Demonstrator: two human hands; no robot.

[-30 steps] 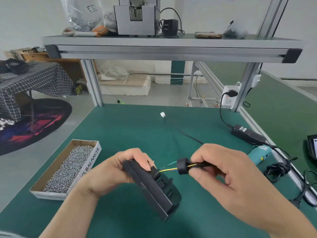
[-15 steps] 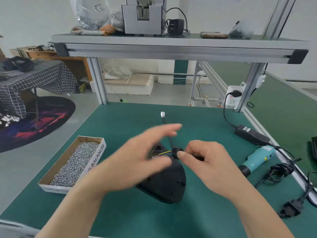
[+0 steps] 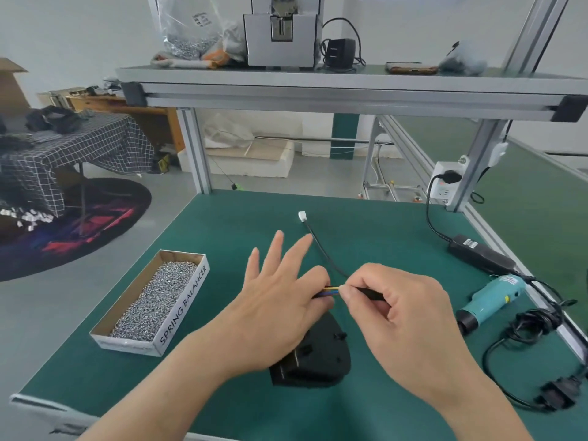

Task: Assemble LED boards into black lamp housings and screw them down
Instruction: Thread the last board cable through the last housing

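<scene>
One housing on the go: wiring stage, board & screws not yet in

Far L on the surface [image 3: 229,214]: open box of screws [image 3: 149,300], full, w/ no loose screws seen outside it. Next along, the left grip [image 3: 273,303] is released: fingers straight & spread, palm over the black lamp housing [image 3: 318,361]. Thumb is hidden, so can't tell if it pins anything underneath.

The housing lies on the surface near the front edge, below & btwn the two hands. Its dark rounded side faces up, w/ a small stud and a blocky part showing. Inside isn't visible, so can't say whether an LED board is seated. No board seen anywhere in shot.

Coloured wires [image 3: 331,291] (yellow, blue) run from under the left fingers to the right grip [image 3: 404,313]. That grip is clenched on the black cable [image 3: 321,253], pinching it approx. where the sleeve ends. The cable then arcs away to a white connector [image 3: 301,215] lying loose farther back.

Far R: teal electric screwdriver [image 3: 491,300] lies untouched near the surface edge, well apart from the housing.

Judgement: early. Prob. the lead is being fed or dressed at the housing. Board fit & all the screwing down look not yet done. Only one housing in view.
</scene>
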